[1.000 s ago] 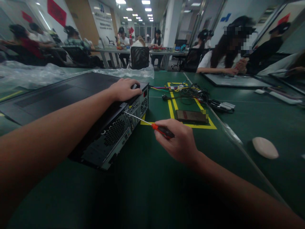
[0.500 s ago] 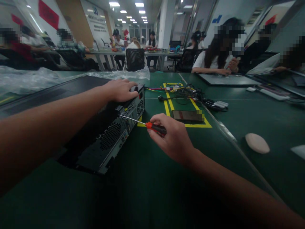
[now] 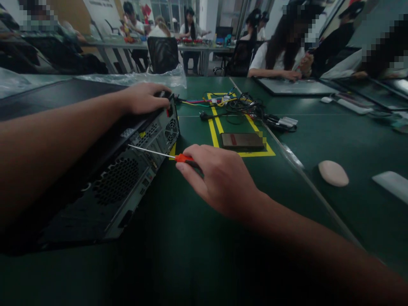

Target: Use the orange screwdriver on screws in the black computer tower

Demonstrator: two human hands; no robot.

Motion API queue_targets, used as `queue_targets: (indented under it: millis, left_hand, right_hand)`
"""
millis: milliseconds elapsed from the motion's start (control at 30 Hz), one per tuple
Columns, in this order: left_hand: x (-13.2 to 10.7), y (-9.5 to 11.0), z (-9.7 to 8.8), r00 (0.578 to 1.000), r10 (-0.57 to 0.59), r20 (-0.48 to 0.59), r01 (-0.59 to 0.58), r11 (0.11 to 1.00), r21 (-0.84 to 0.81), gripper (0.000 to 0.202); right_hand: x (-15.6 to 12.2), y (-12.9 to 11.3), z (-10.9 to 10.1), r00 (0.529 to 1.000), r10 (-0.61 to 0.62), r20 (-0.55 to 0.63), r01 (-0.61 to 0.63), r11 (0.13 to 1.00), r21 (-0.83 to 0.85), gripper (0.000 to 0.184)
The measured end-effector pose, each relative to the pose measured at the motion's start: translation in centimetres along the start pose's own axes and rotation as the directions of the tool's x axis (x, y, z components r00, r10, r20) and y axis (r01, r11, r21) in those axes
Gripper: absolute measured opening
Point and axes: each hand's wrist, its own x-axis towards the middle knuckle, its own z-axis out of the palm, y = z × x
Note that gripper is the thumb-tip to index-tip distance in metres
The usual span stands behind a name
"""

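A black desktop computer case (image 3: 108, 225) lies on its side, its metal back panel with a honeycomb vent and several ports turned toward the right. My left hand (image 3: 145, 97) rests on top near the far corner, thumb and fingers apart, pressed to the case. In my right hand (image 3: 216, 174) is a screwdriver (image 3: 184, 158) with an orange and black handle, my fingers closed around it. Its thin shaft points left, the tip at or very near the upper edge of the back panel. Whether the tip sits in a screw is too small to tell.
Beyond my right hand, a dark flat box (image 3: 242, 140) lies within yellow tape (image 3: 214, 132). Bundled cables (image 3: 245, 104) lie behind it. A beige rounded object (image 3: 333, 173) sits at right. Clear plastic wrap (image 3: 137, 78) lies behind the case. People sit across the table (image 3: 306, 123).
The view has tilted down and shifted, so everything appears higher and further left. The screwdriver tip stays at the panel's upper edge, and my left hand stays on the case.
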Motion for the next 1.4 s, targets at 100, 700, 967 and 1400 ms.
queue_targets:
  millis: [100, 700, 967, 1400]
  left_hand:
    - [-0.5, 0.8, -0.4, 1.0, -0.027, 0.008, 0.027, 1.0, 0.0, 0.069]
    - [-0.9, 1.1, -0.5, 0.996, -0.089, -0.009, 0.088, 0.996, -0.02, 0.08]
    - [-1.0, 1.2, -0.5, 0.996, -0.086, -0.032, 0.086, 0.996, -0.013, 0.077]
    - [-0.7, 0.6, -0.3, 0.998, -0.065, -0.022, 0.065, 0.998, -0.006, 0.082]
  right_hand:
    - [0.4, 0.0, -0.1, 1.0, -0.008, 0.001, 0.008, 0.999, 0.051, 0.029]
    - [0.5, 0.3, -0.1, 0.996, -0.093, -0.002, 0.093, 0.995, 0.025, 0.019]
    - [0.5, 0.5, 0.2, 0.995, -0.095, -0.02, 0.095, 0.995, -0.003, 0.019]
    - [0.3, 0.4, 0.0, 0.995, -0.094, -0.026, 0.093, 0.995, -0.042, 0.02]
